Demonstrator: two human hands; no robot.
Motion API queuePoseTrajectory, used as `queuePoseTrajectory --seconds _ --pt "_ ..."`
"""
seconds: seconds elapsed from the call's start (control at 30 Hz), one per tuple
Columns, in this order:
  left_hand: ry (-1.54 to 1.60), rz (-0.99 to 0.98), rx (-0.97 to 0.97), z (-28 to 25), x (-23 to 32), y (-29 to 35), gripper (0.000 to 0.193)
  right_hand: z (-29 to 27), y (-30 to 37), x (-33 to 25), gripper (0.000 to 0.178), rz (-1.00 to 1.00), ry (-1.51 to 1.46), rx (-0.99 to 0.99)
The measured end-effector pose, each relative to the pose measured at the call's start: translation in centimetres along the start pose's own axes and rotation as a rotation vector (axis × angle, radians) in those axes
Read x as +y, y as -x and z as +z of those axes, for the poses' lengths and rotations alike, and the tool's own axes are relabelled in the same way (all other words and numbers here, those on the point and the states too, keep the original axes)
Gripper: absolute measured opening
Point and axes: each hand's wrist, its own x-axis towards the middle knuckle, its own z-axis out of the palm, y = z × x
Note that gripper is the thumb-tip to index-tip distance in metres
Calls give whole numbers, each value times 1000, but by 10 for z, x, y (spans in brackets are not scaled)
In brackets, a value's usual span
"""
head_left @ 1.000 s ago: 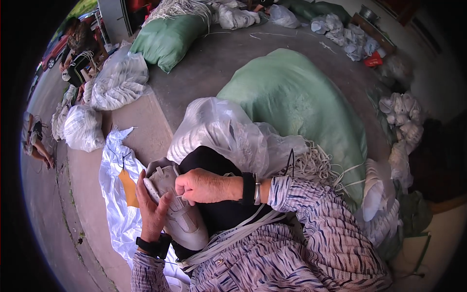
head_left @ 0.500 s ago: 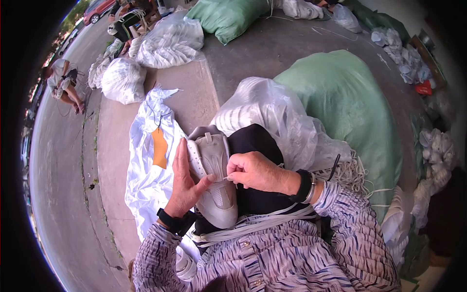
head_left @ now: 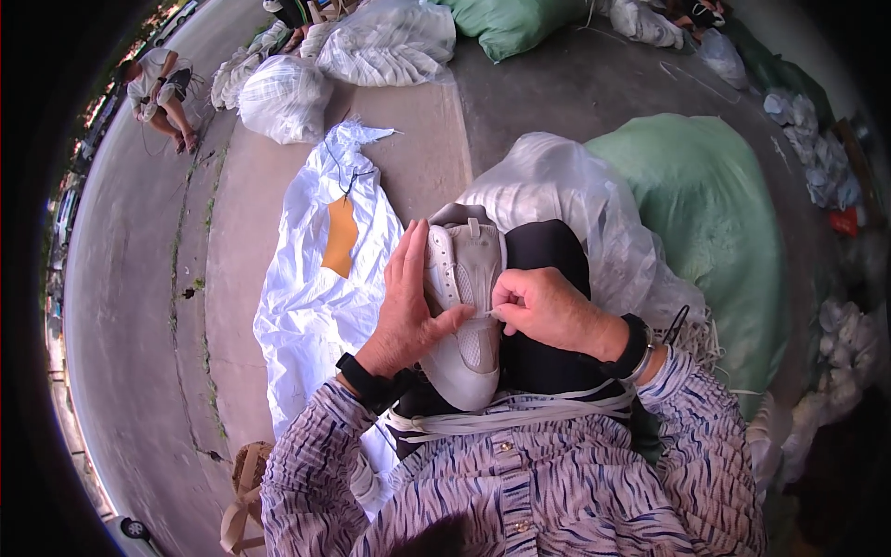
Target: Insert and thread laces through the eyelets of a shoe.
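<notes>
Here the left hand (head_left: 408, 311) cups the white shoe (head_left: 464, 316); right hand (head_left: 543, 306) pinches its lace (head_left: 497, 312)

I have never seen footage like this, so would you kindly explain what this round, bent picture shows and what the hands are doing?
No machine is here: a person wears a wide fisheye camera on the head, looking down at their own two hands, so straight edges bend near the rim. The left hand cradles a white lace-up sports shoe resting on the lap. The right hand pinches a thin white shoelace at the shoe's front. On the concrete ground lie a crumpled white plastic sheet bearing an orange paper tag, and a large pale green sack. Another person crouches far off.
</notes>
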Motion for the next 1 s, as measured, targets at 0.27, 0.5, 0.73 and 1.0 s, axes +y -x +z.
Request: queuePoseTrajectory --seconds 0.27,0.5,0.73,1.0 --pt "-120 -52 37 4 15 -1 102 1 -2 0 8 41 -18 -5" --pt "-90 -44 35 5 8 -1 102 9 -4 2 7 9 143 46" --pt "33 1 31 7 -7 -1 103 27 4 9 4 154 -160 87" --pt "148 87 7 7 -31 11 110 21 12 8 6 105 -29 147"
